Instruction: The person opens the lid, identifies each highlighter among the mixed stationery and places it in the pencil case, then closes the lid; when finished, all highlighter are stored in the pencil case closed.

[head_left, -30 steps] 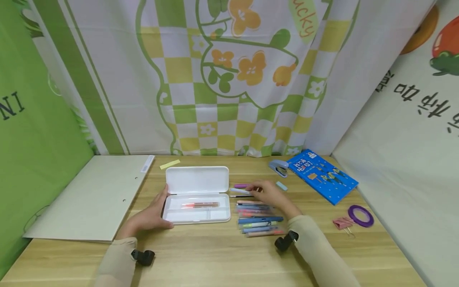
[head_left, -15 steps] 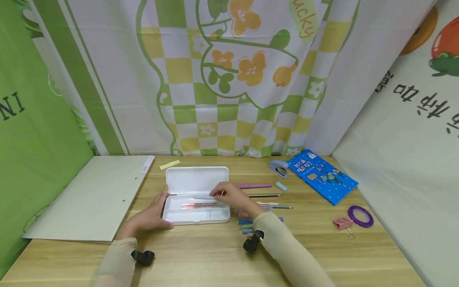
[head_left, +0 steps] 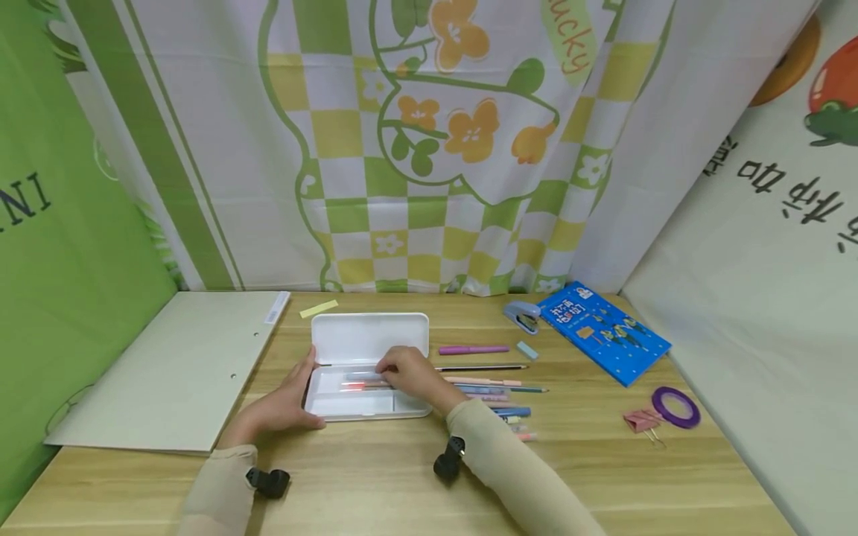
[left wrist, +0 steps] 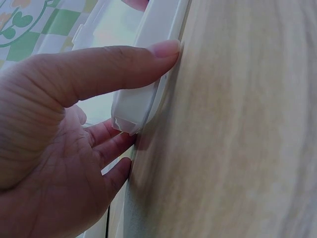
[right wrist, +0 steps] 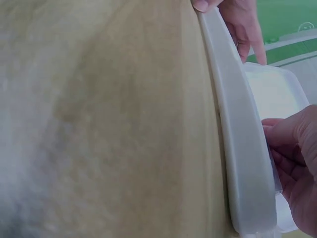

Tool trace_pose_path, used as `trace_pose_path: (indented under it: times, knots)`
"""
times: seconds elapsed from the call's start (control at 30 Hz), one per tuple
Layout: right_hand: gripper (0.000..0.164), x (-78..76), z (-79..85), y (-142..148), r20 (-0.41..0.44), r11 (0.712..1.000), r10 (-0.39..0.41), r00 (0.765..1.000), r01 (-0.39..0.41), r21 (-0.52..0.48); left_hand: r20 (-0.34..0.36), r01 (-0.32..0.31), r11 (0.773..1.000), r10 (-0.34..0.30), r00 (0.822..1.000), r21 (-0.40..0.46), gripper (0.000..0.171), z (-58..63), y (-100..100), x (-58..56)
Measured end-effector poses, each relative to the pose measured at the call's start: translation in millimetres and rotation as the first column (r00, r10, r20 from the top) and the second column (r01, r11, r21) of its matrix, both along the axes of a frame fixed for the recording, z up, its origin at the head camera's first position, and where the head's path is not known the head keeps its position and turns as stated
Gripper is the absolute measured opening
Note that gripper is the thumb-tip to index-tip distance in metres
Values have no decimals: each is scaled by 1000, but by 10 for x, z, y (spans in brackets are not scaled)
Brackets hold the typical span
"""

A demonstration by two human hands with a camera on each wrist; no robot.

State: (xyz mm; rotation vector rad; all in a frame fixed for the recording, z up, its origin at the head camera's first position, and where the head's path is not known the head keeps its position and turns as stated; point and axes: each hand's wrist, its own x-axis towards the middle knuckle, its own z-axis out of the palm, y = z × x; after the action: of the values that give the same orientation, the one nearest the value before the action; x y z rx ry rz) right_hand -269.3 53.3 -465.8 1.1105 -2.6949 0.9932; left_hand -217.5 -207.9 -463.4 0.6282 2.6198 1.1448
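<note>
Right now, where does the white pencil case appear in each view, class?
Head: white pencil case, open, below and slightly left of centre.
Left wrist: top centre, partly covered by the left hand.
Right wrist: right of centre, slanting downwards.
Shared landmark: the left hand.

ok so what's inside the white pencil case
Inside the pencil case, at least one red-ended pen shows, and the right hand holds a pale pen in or just above the case. That hand hides the pens' right ends and part of the case interior.
</note>
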Motion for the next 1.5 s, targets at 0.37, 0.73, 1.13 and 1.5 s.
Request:
trace_pose_path:
  times: [0.37, 0.73, 1.13, 1.5]
  knots:
    - [14, 6, -10, 22, 14, 1000, -3, 1000, 4, -29, 1, 4, 1000, -4, 1000, 3, 129, 4, -1, -5]
    - [16, 52, 87, 298, 424, 962, 57, 904, 64, -265, -10, 4, 1000, -4, 1000, 3, 129, -30, 4, -8]
    - [27, 140, 253, 1070, 516, 939, 15, 856, 165, -301, -6, -1, 1000, 1, 1000, -3, 129, -19, -4, 0]
    - [25, 160, 40, 1741, 555, 906, -167, 815, 349, -239, -1, 6, 1000, -6, 1000, -7, 130, -7, 3, 1]
